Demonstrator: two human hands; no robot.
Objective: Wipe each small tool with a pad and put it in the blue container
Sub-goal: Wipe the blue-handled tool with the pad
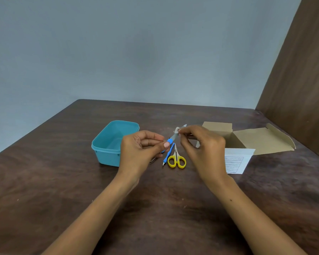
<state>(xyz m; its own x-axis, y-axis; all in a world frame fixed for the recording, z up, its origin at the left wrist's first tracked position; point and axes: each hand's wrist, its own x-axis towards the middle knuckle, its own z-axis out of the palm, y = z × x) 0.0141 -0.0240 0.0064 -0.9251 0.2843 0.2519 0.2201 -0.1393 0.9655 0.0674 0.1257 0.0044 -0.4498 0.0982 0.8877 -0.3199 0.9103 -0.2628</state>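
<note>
The left hand [142,146] pinches the tool [171,139] while the right hand [203,144] pinches the pad [177,130] on it, so a loose pinch could drop it beside the box [107,144].

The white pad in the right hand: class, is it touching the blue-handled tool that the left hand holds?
Touching. The head view shows the right hand pinching the white pad against the metal end of the blue-handled tool, with no gap between them.

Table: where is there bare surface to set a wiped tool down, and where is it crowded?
Bare table lies near the front edge between the forearms, and left of the blue container. It is crowded between container and cardboard box: yellow scissors, blue-handled tool, both hands.
</note>
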